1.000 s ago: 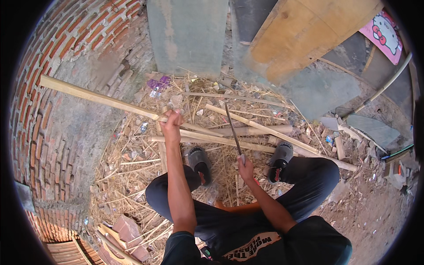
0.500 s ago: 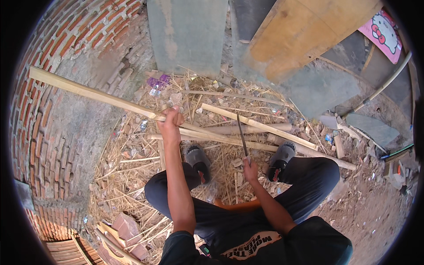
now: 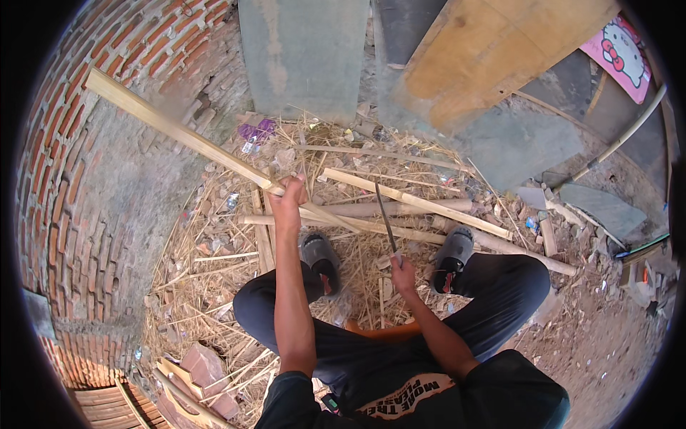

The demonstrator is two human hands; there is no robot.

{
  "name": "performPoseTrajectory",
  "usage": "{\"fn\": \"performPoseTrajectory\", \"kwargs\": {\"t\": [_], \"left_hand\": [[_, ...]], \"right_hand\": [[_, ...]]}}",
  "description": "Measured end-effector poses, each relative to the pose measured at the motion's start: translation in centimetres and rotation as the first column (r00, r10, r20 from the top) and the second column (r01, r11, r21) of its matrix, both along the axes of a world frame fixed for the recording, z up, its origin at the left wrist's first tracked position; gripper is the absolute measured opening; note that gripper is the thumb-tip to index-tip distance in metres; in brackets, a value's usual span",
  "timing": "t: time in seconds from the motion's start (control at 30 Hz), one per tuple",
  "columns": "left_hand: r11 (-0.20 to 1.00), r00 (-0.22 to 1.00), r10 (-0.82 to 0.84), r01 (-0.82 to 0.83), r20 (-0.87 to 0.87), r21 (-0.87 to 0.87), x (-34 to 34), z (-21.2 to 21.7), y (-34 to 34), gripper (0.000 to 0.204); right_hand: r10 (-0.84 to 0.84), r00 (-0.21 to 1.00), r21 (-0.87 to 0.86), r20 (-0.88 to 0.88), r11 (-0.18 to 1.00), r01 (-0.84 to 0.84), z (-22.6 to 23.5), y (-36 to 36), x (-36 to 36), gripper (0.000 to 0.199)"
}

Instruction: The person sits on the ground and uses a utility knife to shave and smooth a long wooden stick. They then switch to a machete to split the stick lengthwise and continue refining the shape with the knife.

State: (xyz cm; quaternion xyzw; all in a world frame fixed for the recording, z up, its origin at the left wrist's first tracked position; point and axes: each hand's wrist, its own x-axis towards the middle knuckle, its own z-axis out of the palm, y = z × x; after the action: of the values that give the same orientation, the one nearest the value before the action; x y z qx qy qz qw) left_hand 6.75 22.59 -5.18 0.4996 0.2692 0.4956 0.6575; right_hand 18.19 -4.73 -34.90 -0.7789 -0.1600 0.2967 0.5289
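Observation:
My left hand (image 3: pixel 289 194) is closed round a long pale split bamboo strip (image 3: pixel 171 129), whose wide end points up and left in front of the wall. The strip's thinner end runs past my fist toward the ground. In my right hand (image 3: pixel 403 273) is the handle of a machete (image 3: pixel 385 218), its dark narrow blade pointing away from me and upward. The blade stands apart from the held strip. Beyond it lies another split bamboo strip (image 3: pixel 443 209), across round bamboo poles (image 3: pixel 532 259) on the ground.
Straw and rubble (image 3: pixel 207 264) cover the ground round my grey shoes (image 3: pixel 319 250). A brick wall (image 3: pixel 53 236) rises on the left. Grey panels (image 3: pixel 304 57) and a brown board (image 3: pixel 493 50) lean at the back. A pale pipe (image 3: pixel 622 139) slants at the right.
The bamboo strip has tilted more steeply, its wide end moving up and right. My left hand has shifted slightly right. The machete and right hand have moved slightly left.

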Motion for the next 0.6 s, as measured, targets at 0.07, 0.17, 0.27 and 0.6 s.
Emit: {"fn": "performPoseTrajectory", "kwargs": {"t": [0.07,0.17,0.27,0.6], "left_hand": [[0.999,0.999,-0.034,0.034,0.007,0.005,-0.5,0.6,-0.1,0.048],[0.998,1.0,-0.02,0.019,0.015,0.054,-0.3,2.7,-1.1,0.05],[0.995,0.994,-0.063,0.055,0.087,0.086,-0.5,2.8,-0.8,0.051],[0.999,0.999,-0.032,0.03,0.032,0.042,-0.5,0.4,0.4,0.051]], "right_hand": [[0.004,0.999,-0.011,0.039,1.0,-0.004,0.9,0.0,-0.5,0.039],[-0.001,0.991,-0.011,-0.131,1.0,0.0,1.7,-0.1,-0.6,0.038],[0.024,0.994,-0.01,-0.105,1.0,-0.026,1.3,-0.2,-0.5,0.038],[0.094,0.994,-0.078,0.056,0.993,-0.09,-0.4,-0.7,-0.9,0.047]]}}
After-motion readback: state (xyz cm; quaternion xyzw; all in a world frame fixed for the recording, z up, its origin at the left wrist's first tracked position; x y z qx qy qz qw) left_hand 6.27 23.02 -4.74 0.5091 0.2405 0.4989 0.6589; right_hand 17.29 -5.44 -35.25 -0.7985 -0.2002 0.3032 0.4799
